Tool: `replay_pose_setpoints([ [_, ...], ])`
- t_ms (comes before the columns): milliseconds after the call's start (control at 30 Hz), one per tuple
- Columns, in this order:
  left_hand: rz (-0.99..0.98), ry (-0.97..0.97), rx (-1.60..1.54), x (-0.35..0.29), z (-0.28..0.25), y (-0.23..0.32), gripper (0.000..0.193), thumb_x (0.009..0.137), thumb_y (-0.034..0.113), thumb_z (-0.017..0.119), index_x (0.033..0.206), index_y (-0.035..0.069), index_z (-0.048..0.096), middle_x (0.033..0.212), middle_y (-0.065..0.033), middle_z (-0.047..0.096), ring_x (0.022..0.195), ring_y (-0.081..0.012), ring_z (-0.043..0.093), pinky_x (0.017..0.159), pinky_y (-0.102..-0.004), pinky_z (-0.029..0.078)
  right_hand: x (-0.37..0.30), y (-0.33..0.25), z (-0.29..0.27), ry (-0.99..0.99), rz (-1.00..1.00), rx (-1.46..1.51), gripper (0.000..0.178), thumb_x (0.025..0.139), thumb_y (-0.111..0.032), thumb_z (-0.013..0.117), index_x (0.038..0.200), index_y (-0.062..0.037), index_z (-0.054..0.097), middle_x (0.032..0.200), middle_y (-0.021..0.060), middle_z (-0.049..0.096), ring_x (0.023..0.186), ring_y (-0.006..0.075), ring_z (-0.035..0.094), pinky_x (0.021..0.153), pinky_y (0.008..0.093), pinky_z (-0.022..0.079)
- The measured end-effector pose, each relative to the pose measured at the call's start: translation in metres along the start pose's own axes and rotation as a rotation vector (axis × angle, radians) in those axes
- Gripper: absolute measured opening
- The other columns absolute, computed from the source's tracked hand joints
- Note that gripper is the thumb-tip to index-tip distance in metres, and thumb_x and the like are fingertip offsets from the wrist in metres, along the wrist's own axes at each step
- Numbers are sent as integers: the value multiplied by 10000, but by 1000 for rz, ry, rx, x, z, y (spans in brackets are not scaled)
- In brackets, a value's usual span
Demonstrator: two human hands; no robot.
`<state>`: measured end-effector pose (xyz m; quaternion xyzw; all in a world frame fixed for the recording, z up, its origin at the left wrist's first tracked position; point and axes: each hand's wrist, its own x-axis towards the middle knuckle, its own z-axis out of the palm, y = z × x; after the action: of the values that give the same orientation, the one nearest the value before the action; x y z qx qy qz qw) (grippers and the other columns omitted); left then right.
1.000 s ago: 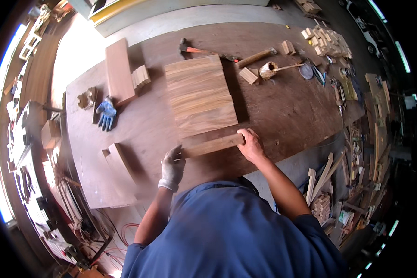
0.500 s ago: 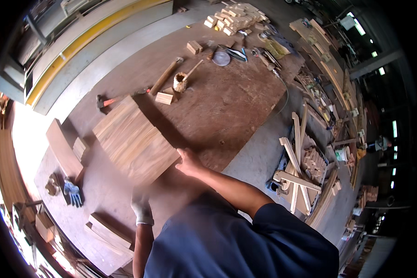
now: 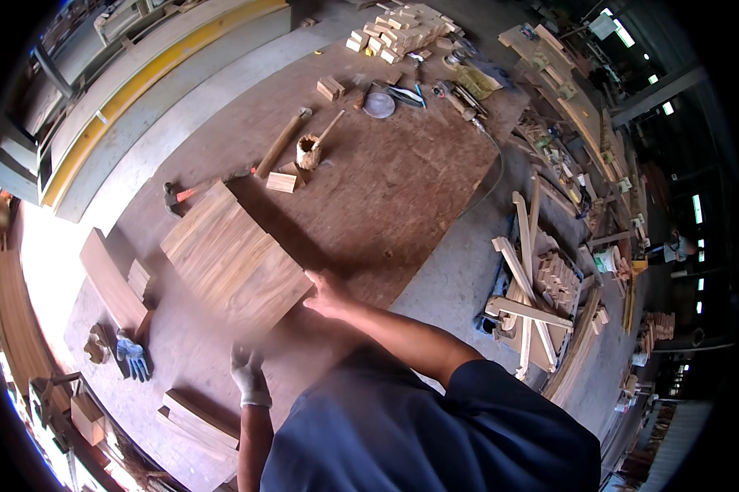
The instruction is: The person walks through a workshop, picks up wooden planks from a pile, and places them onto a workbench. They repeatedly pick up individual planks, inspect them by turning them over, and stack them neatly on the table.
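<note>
A square wooden panel (image 3: 234,254) with a striped brown grain is in front of me, above the brown board, its far edge near a hammer (image 3: 177,197). My bare right hand (image 3: 330,295) grips the panel's right corner, thumb and fingers at its edge. My left hand (image 3: 250,377), in a pale glove, is just below the panel's near corner. A blurred patch covers that corner and the left fingertips, so I cannot tell whether they touch the wood.
A mallet (image 3: 281,143), a pot with a stick (image 3: 308,152) and small wood blocks (image 3: 281,182) lie beyond the panel. Blue gloves (image 3: 132,357) and planks (image 3: 114,283) lie left. A crate of wood strips (image 3: 542,287) stands right; stacked blocks (image 3: 402,31) are far back.
The whole view has shifted slightly. My left hand sits a little lower, with more of its fingers showing. My right hand keeps its grip on the panel corner.
</note>
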<state>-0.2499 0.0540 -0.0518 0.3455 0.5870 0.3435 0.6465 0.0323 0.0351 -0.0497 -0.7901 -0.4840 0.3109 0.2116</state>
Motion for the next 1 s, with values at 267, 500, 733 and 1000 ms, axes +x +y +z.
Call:
replay_pose_setpoints([
  [267,-27,-66,52,-1,13,10,405,860,-23,645,1248,33,543,890,23,559,759,-65,491,651,-217,400,0,-4,-2,44,46,-8,742,729,-214,779,1380,-16,484,1060,237,624,903,280,644,815,385,521],
  [500,81,-224,51,19,-10,-11,529,905,-9,616,1389,-7,402,1200,-91,552,1018,-158,537,852,-281,458,35,14,22,-197,106,234,861,651,-268,834,1401,-119,440,1218,213,595,1108,393,587,931,428,511],
  [733,23,-193,164,47,13,-22,370,904,45,608,1261,44,509,980,-84,609,737,-185,580,614,-304,476,65,7,48,-127,1109,1772,874,861,-506,683,1520,-122,255,1598,140,186,1474,334,140,1180,506,184],
  [1000,-5,-148,266,37,40,-15,357,902,52,607,1247,44,516,959,-83,609,723,-186,578,601,-305,474,56,-27,9,-251,1168,1699,771,962,-597,421,1535,-119,228,1617,120,152,1483,280,145,1207,470,56],
])
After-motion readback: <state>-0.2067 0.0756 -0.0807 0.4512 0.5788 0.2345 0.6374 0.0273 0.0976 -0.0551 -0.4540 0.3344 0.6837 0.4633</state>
